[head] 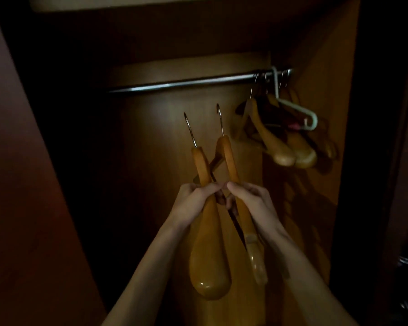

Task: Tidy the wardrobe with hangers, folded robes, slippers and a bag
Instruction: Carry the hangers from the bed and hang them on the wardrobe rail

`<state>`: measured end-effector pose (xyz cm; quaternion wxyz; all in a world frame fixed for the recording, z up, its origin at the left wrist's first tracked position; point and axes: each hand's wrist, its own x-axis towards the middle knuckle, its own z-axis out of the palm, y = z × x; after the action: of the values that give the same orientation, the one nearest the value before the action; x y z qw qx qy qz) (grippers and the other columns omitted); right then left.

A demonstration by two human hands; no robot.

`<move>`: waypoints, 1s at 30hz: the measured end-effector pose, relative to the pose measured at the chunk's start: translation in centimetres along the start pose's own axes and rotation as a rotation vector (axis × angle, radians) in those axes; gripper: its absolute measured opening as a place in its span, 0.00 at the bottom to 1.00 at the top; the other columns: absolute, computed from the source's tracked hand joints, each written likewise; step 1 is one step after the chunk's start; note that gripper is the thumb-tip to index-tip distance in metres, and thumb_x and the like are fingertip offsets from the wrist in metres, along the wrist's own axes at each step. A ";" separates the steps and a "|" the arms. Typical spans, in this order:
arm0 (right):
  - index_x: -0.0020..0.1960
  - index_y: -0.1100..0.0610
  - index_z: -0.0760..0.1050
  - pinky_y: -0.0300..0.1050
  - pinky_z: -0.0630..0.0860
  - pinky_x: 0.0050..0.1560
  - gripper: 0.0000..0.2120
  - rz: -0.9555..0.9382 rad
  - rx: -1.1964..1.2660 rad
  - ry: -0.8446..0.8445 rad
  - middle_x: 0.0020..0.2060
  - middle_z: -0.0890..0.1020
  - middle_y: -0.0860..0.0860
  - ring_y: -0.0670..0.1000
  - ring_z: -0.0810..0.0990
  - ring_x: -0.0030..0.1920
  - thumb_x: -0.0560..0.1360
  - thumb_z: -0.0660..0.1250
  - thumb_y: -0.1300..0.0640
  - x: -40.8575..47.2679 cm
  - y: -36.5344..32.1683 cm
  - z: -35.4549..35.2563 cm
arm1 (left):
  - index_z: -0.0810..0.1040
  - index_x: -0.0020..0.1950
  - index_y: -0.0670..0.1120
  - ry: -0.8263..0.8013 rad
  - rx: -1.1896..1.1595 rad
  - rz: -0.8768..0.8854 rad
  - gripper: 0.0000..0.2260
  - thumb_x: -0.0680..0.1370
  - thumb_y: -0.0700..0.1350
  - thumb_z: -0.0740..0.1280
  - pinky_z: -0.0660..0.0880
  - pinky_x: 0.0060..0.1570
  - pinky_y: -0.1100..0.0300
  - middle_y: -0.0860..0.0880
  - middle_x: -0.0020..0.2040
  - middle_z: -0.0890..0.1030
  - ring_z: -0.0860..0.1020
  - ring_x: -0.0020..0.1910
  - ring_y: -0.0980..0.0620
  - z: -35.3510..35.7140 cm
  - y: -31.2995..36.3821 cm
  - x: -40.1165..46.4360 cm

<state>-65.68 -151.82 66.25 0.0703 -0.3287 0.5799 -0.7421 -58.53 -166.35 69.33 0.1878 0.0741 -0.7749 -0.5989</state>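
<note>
One wooden hanger (206,243) is gripped by the left hand (193,201), another wooden hanger (239,198) by the right hand (252,201), hooks upward, below the wardrobe rail (186,83).

Glossy varnished wood hangers (207,243); shiny metal rail (186,84); matt pale plastic hanger (297,109).

Single head view, close, facing forward into the wardrobe (316,161), angled slightly down
</note>
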 end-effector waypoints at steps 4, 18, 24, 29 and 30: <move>0.46 0.68 0.82 0.37 0.77 0.38 0.15 -0.030 -0.022 0.055 0.33 0.83 0.55 0.47 0.82 0.33 0.78 0.68 0.55 3.9 -3.0 -0.4 | 0.85 0.45 0.36 -0.045 0.072 0.090 0.18 0.76 0.52 0.71 0.79 0.49 0.54 0.41 0.43 0.86 0.85 0.43 0.48 -0.3 3.7 2.8; 0.50 0.57 0.84 0.44 0.76 0.41 0.14 -0.025 -0.090 0.158 0.35 0.83 0.55 0.51 0.81 0.36 0.78 0.67 0.47 14.2 -6.7 -1.1 | 0.86 0.40 0.49 -0.079 0.155 0.133 0.14 0.77 0.57 0.70 0.79 0.52 0.54 0.49 0.39 0.86 0.84 0.38 0.54 -2.9 10.9 13.1; 0.53 0.56 0.84 0.45 0.78 0.47 0.15 -0.021 -0.094 0.216 0.38 0.84 0.55 0.51 0.83 0.42 0.78 0.66 0.47 16.4 -6.9 -1.5 | 0.84 0.44 0.49 -0.111 0.160 0.154 0.11 0.79 0.54 0.68 0.77 0.61 0.48 0.49 0.38 0.83 0.81 0.43 0.50 -2.3 11.0 16.0; 0.53 0.56 0.84 0.47 0.79 0.52 0.15 -0.017 -0.072 0.235 0.46 0.86 0.57 0.54 0.84 0.49 0.78 0.66 0.46 16.8 -6.3 -1.7 | 0.86 0.49 0.47 -0.135 0.202 0.159 0.13 0.78 0.55 0.69 0.78 0.60 0.50 0.49 0.40 0.84 0.82 0.43 0.51 -2.2 10.7 17.6; 0.52 0.56 0.84 0.46 0.78 0.50 0.14 -0.014 -0.064 0.241 0.46 0.86 0.56 0.53 0.84 0.48 0.78 0.67 0.47 16.8 -6.3 -1.6 | 0.86 0.48 0.47 -0.142 0.222 0.166 0.13 0.79 0.55 0.69 0.79 0.57 0.52 0.50 0.38 0.84 0.82 0.41 0.52 -2.0 10.8 17.7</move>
<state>-77.85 -156.64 78.57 -0.0155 -0.2434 0.6052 -0.7578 -72.82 -171.25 83.71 0.1721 -0.0126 -0.8513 -0.4955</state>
